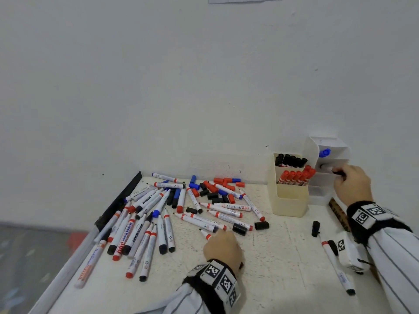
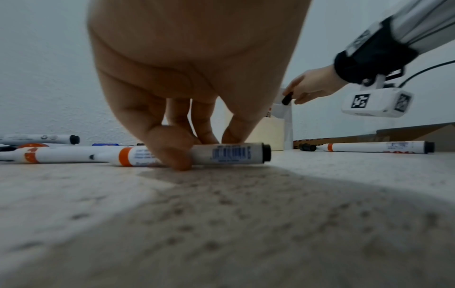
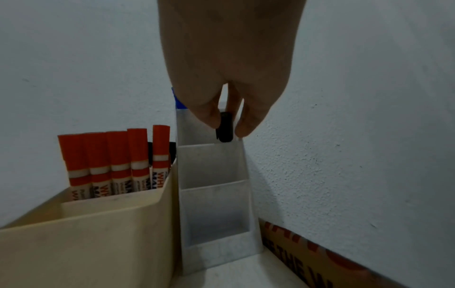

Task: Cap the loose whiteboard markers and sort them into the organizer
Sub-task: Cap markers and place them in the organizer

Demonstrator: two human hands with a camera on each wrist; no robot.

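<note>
Under left hand (image 1: 223,247), marker (image 2: 197,155) half hidden

The right hand (image 3: 229,78) pinched a black-capped marker (image 3: 224,126) over the white organizer (image 3: 214,194); red-capped markers (image 3: 110,161) stood lower-left of it.
</note>
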